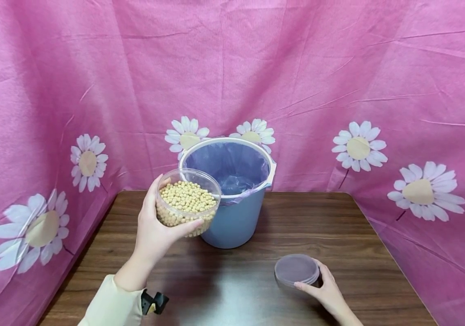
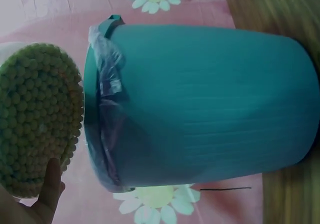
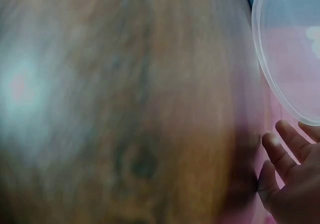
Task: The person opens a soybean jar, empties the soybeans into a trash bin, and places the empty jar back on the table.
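My left hand (image 1: 154, 228) grips a clear round plastic tub (image 1: 215, 188), thumb along the near side and fingers behind it. Inside lie many pale yellow beans (image 1: 188, 197), likely soybeans. The tub is held above the table by the near left rim of a blue bin (image 1: 236, 222), tilted a little. In the left wrist view, the beans (image 2: 37, 111) show through the tub's base. Low on the right, my right hand (image 1: 329, 293) holds a translucent round lid (image 1: 297, 269) by its edge, above the table.
A thin, clear purplish bag (image 1: 232, 167) lines the bin and folds over its white rim (image 1: 275, 170). The bin stands on a dark wood table (image 1: 318, 222). Pink cloth (image 1: 297, 54) with white daisies hangs behind and at both sides.
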Demonstrator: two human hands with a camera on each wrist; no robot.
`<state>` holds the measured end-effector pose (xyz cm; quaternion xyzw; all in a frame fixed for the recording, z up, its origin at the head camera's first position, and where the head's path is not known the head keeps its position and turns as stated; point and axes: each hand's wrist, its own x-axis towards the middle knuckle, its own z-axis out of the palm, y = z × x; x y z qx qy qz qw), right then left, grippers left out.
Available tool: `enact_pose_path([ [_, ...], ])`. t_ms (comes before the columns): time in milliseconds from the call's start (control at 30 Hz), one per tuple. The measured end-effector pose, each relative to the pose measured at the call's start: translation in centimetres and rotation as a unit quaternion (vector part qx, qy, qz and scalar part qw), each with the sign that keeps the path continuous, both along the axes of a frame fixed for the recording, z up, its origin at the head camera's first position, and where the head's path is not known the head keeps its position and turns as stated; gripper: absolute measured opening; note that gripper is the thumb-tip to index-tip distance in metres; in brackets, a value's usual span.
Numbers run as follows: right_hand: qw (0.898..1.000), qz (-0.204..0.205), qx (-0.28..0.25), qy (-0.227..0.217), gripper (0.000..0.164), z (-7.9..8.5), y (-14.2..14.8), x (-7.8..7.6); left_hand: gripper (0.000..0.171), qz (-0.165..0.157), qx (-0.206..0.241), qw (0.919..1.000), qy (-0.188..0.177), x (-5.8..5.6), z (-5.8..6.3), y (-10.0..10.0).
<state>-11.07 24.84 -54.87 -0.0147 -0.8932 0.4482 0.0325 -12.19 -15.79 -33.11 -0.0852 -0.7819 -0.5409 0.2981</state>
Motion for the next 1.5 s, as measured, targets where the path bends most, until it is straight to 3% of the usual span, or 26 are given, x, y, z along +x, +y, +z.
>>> enact_pose_path([
  [167,0.997,-0.005,0.07,-0.005,0.09,0.0,0.3,0.4,0.113,0.017,-0.026,0.9994,-0.013,-0.7,1.4,-0.4],
  [500,0.99,0.016,0.141,0.025,0.098,-0.6,0.5,0.4,0.116,0.028,-0.045,0.9975,-0.046,-2.8,3.2,-0.6],
  [667,0.98,0.024,0.195,0.03,0.106,-0.9,0.7,0.4,0.117,0.027,-0.054,0.9968,-0.052,-3.9,3.7,-0.5],
  [867,0.968,0.037,0.248,0.011,0.111,-0.8,0.7,0.3,0.12,0.048,-0.101,0.9916,-0.065,-5.2,4.6,-0.6],
  [1133,0.968,0.044,0.248,-0.002,0.111,-0.3,0.7,0.5,0.124,0.056,-0.135,0.9854,-0.088,-6.2,5.4,-0.5],
  [1300,0.971,0.043,0.231,-0.041,0.115,0.9,0.7,0.1,0.124,0.057,-0.149,0.9835,-0.086,-6.6,5.6,-0.3],
  [1400,0.976,0.036,0.208,-0.062,0.112,1.9,0.7,-0.7,0.124,0.059,-0.159,0.9819,-0.083,-6.7,5.6,-0.1],
  [1500,0.985,0.022,0.162,-0.045,0.1,3.1,0.7,-1.9,0.125,0.061,-0.17,0.98,-0.083,-6.9,5.7,0.0],
])
